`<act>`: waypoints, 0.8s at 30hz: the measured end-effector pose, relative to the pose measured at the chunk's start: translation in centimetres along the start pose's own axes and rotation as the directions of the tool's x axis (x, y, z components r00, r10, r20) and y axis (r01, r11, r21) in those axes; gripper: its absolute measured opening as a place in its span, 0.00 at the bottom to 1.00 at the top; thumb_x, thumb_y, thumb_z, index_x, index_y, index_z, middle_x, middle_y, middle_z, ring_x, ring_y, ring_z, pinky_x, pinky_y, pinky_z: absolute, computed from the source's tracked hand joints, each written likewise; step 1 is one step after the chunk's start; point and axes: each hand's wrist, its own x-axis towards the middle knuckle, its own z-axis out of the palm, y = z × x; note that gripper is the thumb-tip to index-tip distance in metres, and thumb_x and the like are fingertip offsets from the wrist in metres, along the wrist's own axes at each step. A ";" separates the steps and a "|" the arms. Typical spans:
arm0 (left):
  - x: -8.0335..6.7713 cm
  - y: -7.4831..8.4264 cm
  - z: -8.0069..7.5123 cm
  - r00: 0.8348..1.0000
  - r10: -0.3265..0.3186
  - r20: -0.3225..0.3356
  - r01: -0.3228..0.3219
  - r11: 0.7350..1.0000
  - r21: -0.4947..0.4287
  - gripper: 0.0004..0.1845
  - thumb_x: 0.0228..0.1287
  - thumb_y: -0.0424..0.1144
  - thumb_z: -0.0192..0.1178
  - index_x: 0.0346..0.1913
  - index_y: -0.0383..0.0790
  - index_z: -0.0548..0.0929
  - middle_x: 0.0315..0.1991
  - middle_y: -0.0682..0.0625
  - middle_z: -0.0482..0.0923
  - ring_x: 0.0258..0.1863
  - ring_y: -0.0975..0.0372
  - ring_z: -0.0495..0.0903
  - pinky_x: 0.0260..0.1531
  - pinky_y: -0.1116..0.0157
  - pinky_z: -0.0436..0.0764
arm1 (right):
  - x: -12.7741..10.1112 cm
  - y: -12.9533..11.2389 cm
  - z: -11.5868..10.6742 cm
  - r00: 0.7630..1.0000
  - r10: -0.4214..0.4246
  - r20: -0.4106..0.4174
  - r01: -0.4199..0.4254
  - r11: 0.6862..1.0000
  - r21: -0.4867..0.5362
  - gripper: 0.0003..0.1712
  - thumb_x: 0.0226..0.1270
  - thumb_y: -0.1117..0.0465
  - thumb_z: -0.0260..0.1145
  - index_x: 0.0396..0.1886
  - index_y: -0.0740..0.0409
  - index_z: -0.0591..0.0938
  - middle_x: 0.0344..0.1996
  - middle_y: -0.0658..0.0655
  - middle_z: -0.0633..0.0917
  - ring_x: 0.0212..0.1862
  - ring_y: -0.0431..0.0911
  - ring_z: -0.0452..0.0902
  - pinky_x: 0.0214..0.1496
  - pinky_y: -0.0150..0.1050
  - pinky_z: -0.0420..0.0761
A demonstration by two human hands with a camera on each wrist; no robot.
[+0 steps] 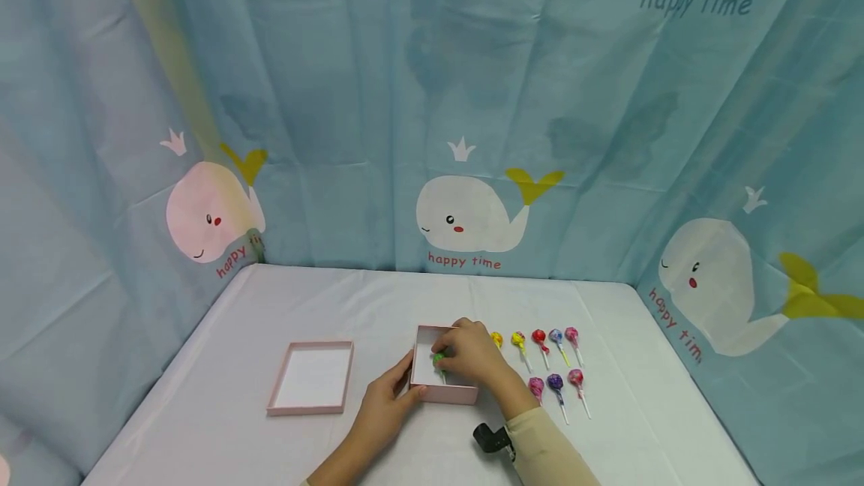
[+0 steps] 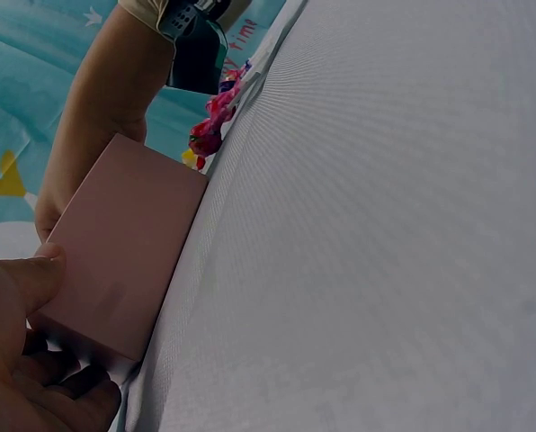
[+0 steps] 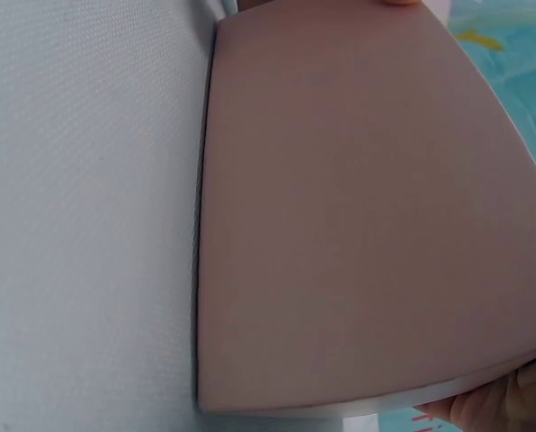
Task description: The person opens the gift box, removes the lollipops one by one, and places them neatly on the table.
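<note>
Head view: pink box [image 1: 445, 393] sits near-centre on the white table [image 1: 202, 426], open side up. Right hand [image 1: 472, 355] is over the box, fingers curled down around a green lollipop [image 1: 439, 358] inside it, stick pointing toward the near wall. Left hand [image 1: 386, 403] braces the box's near-left corner, thumb along the near wall, fingers bent around the left side. Box lid [image 1: 312, 379] lies apart to the left, inside up. Loose lollipops [image 1: 555, 358] in two rows just right of the box. Left wrist view: left hand [image 2: 25, 360] with thumb flat on the pink box [image 2: 115, 261] wall, fingers curled under the corner; right forearm behind the box, lollipops [image 2: 216, 117] beyond. Right wrist view: pink box [image 3: 358, 207] wall fills the frame; right hand [image 3: 502, 405] barely in view at the bottom edge, can't tell finger spread here.
</note>
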 end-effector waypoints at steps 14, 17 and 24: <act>0.0 -0.2 0.0 1.000 -0.017 -0.010 0.017 1.000 -0.007 0.43 0.66 0.48 0.69 0.78 0.35 0.63 0.76 0.40 0.63 0.75 0.49 0.65 0.70 0.59 0.71 | -0.3 0.1 0.0 0.995 0.094 -0.038 -0.084 0.975 0.207 0.11 0.60 0.51 0.79 0.42 0.37 0.92 0.45 0.42 0.85 0.55 0.45 0.74 0.59 0.49 0.78; 0.0 -0.1 0.0 1.000 -0.015 -0.015 0.015 1.000 -0.002 0.44 0.65 0.49 0.70 0.78 0.35 0.64 0.76 0.40 0.64 0.75 0.48 0.65 0.70 0.59 0.71 | -0.3 0.1 -0.1 0.995 0.088 -0.054 -0.073 0.968 0.238 0.12 0.59 0.52 0.80 0.43 0.38 0.92 0.46 0.43 0.85 0.56 0.45 0.74 0.60 0.49 0.77; 0.1 -0.1 0.0 1.000 -0.012 -0.017 0.012 1.000 -0.002 0.44 0.65 0.49 0.70 0.77 0.34 0.63 0.76 0.40 0.64 0.75 0.49 0.65 0.70 0.60 0.71 | -0.3 0.5 -0.5 0.988 0.035 -0.150 0.005 0.966 0.258 0.13 0.59 0.56 0.80 0.44 0.43 0.92 0.45 0.44 0.87 0.57 0.45 0.75 0.65 0.53 0.74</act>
